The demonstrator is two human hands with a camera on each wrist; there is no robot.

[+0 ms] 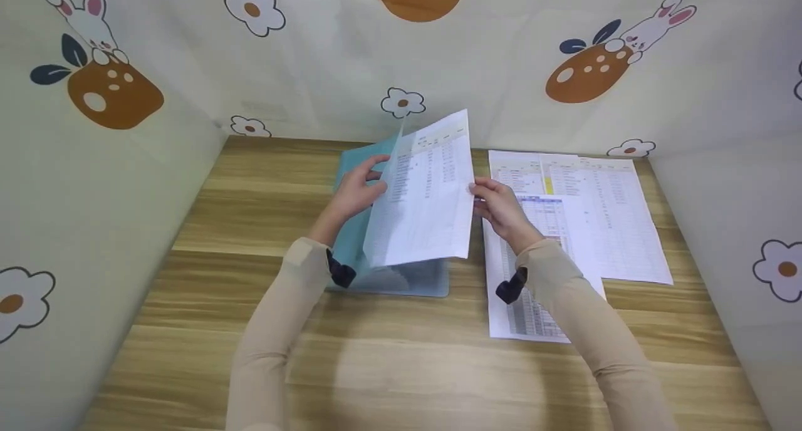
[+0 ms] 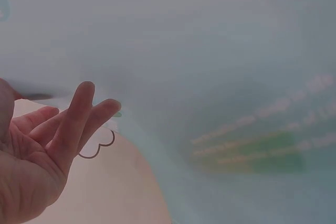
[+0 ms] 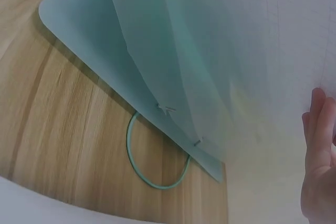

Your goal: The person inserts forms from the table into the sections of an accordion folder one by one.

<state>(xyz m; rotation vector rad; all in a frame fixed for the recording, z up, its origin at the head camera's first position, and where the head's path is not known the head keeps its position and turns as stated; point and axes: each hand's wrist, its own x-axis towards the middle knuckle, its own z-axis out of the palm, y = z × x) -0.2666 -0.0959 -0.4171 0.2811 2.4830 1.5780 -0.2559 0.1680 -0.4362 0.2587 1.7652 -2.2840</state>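
A printed sheet of paper (image 1: 435,186) stands tilted up over a teal plastic folder (image 1: 351,161), which lies opened on the table. My right hand (image 1: 501,208) pinches the sheet's right edge between thumb and fingers. My left hand (image 1: 360,190) is at the sheet's left side, its fingertips at a translucent plastic leaf (image 1: 398,140) of the folder. In the left wrist view its fingers (image 2: 81,111) are extended and spread beside the plastic. The right wrist view shows the folder's cover (image 3: 86,30) with a green elastic loop (image 3: 131,156) at its edge.
Several printed sheets (image 1: 626,230) lie overlapping on the right of the wooden table (image 1: 238,212), one nearer sheet (image 1: 501,306) partly under the right forearm. A patterned curtain (image 1: 313,74) closes off the back and both sides.
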